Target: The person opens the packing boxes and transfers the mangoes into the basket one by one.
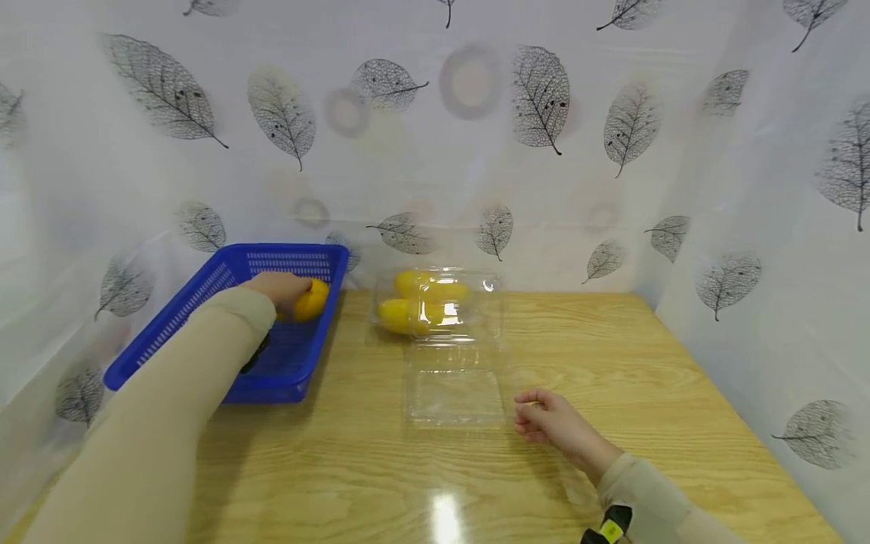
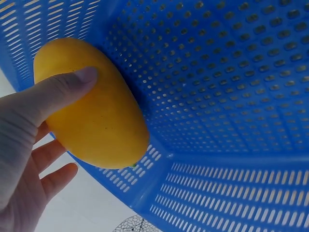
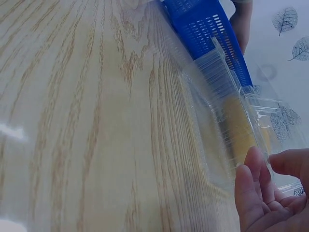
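Observation:
My left hand (image 1: 275,287) reaches into a blue plastic basket (image 1: 288,391) and grips a yellow mango (image 2: 104,116). In the left wrist view the thumb lies across the mango's side, with the other fingers partly hidden behind it. On the table in front of me stands a clear plastic clamshell box (image 1: 455,419), its lid raised at the back. My right hand (image 1: 550,423) is at the box's right side, thumb and fingertips pinching its thin edge in the right wrist view. Behind the raised lid, yellow mangoes (image 1: 397,316) show inside another clear container (image 1: 376,302).
The basket stands at the left of a wood-grain table (image 1: 326,468), close to the back. A pale curtain (image 1: 421,174) printed with leaves hangs behind the table and along both sides. A black strap device (image 1: 609,527) sits on the right wrist.

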